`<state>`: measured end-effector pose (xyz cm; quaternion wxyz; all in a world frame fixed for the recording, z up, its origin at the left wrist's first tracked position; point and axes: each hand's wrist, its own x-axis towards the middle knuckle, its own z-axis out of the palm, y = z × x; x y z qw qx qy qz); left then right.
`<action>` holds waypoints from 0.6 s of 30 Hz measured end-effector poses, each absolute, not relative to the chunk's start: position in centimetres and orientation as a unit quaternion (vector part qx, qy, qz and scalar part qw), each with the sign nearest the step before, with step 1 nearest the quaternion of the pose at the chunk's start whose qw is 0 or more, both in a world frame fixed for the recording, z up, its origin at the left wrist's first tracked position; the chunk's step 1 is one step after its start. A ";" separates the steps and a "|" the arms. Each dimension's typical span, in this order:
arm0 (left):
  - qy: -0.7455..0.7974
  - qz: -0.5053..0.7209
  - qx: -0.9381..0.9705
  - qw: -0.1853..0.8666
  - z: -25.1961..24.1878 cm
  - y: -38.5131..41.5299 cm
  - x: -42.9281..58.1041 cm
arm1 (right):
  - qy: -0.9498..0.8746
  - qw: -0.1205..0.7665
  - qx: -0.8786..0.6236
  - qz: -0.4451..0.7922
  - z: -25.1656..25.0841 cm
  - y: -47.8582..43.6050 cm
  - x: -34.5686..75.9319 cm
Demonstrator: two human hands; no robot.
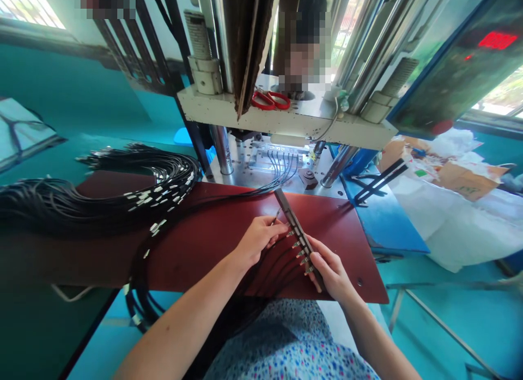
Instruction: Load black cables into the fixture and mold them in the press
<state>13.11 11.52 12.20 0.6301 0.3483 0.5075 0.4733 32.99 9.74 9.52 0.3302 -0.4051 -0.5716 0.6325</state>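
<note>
- The long dark fixture bar (295, 226) lay on the red tabletop (204, 244), its long axis running diagonally — far end toward the press (286, 118), near end toward the person's right side.
- The right hand (330, 271) gripped the bar's near end, fingers closed around it, holding it steady.
- The left hand (258, 239) sat just left of the bar's middle, fingertips pinched narrow on a cable end (277, 218) that touched the bar's left edge.
- Several metal-tipped cables (298, 249) already sat side by side in the bar, their black leads trailing back toward the person.
- A large bundle of black cables (134, 189) lay well to the left — nearer the left hand.
- Red scissors (270, 100) rested on the press ledge.
</note>
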 end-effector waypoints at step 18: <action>0.504 0.501 0.454 0.538 14.0 11.5 10.0 | -0.586 0.332 -0.425 0.605 9.5 9.8 32.6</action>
